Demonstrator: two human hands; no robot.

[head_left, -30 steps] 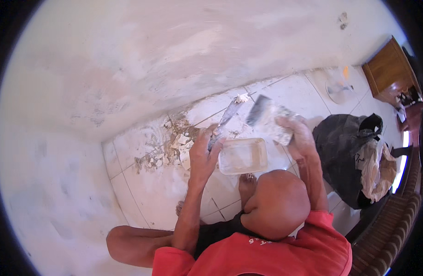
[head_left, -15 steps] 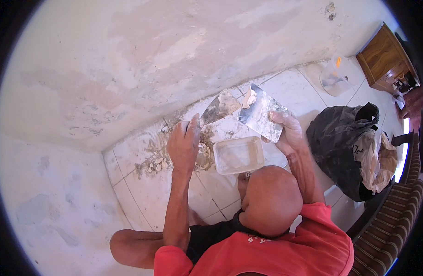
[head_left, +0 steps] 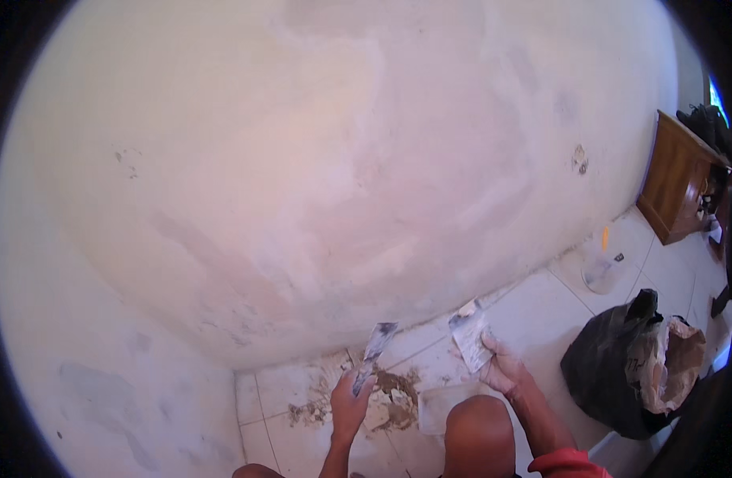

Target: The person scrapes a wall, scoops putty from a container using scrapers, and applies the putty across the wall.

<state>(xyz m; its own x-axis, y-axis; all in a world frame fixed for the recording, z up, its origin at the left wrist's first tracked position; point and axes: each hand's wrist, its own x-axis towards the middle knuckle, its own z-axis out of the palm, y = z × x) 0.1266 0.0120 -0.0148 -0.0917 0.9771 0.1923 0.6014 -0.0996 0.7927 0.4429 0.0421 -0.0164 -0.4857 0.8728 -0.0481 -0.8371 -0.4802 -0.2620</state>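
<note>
The patchy wall (head_left: 429,159) fills most of the view, its pinkish and pale areas uneven; a blade edge swung against it could gouge a patch, since both tools are held near its foot; below it the tiled floor (head_left: 533,311) is dusty near the corner, and grit underfoot might make a shift of stance slip; the black bag (head_left: 601,366), with a paper sack (head_left: 684,358) in its mouth, stands on the right side, where a wide backward elbow could perhaps tip it; a raised knee (head_left: 479,438) partly covers the pale tray (head_left: 429,418), so its contents cannot be told, and a careless leg movement might nudge it; broken crumbs and flakes (head_left: 394,406) lie between the tray and the left hand, close enough that some could get into the tray if brushed sideways; the left hand (head_left: 351,402) is curled around the lower end of a narrow-looking blade (head_left: 379,342), tilted upward over the floor; the right hand (head_left: 503,366) grips a broader plate (head_left: 471,338) by its lower edge, fingers along one side, apart from the other tool; smallest, a whitish lump (head_left: 467,308) sits near the plate's upper end, and too steep a tilt or a knock between the tools could drop it
</note>
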